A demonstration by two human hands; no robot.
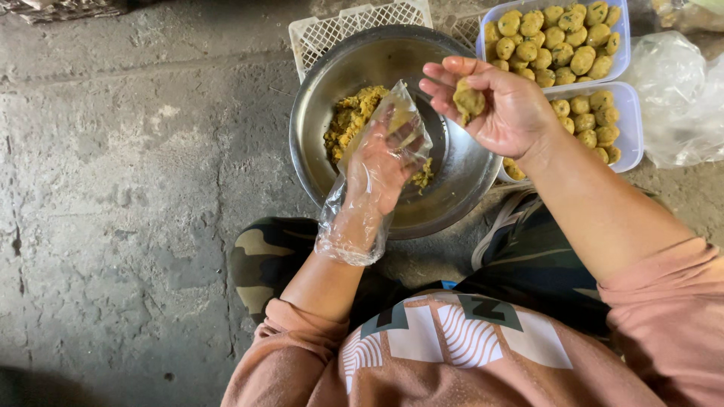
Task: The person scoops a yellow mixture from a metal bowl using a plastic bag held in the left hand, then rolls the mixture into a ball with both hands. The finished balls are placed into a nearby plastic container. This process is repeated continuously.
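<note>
I see my right hand (504,105) raised palm-up over the far right edge of a steel bowl (317,113), fingers curled and pinching a small yellow-green ball of mix (469,99) against the fingertips. My left hand (385,158) sits just beside it, lower, inside a loose clear plastic glove (354,218). Its fingers are bent down into the bowl, touching the heap of crumbly yellow mix (354,113) that lies against the bowl's far left wall. I cannot tell whether that hand grips any of it.

The bowl rests on a grey concrete floor (128,188), partly over a white plastic crate (332,30). To the right of the bowl stand two pale plastic trays (632,128), one behind the other, both holding rows of finished balls (562,41). A crumpled clear plastic bag (679,98) lies just right of the trays. Nearest to me are pink sleeves (671,309) and camouflage trousers (264,256).
</note>
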